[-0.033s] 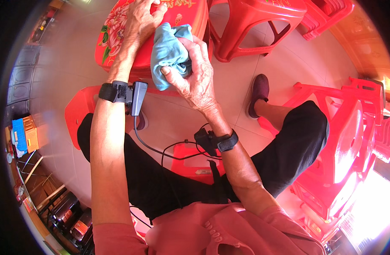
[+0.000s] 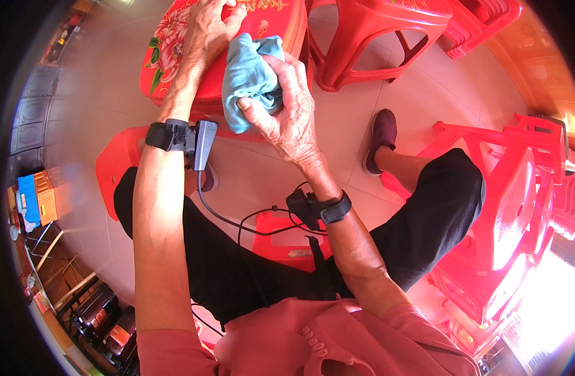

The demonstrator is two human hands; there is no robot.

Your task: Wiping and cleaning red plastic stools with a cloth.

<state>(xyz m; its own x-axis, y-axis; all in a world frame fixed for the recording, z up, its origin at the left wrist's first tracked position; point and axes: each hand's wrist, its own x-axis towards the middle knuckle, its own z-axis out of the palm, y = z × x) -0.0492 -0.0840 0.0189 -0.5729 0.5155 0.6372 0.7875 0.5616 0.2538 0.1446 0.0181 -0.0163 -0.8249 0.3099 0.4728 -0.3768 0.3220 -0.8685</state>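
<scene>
A red plastic stool with a flower pattern printed on its seat stands at the top of the head view. My left hand lies on that seat with its fingers stretched toward the picture's upper edge, partly cut off. Bunched in my right hand is a light blue cloth, gripped between thumb and fingers. The cloth hangs over the stool's near right side and hides part of it. Whether it touches the seat I cannot tell.
Another red stool stands at the upper right, near stacked red stools. More red stools lean on the right. A cable runs between the wrist devices. Dark bottles and an orange crate are at left.
</scene>
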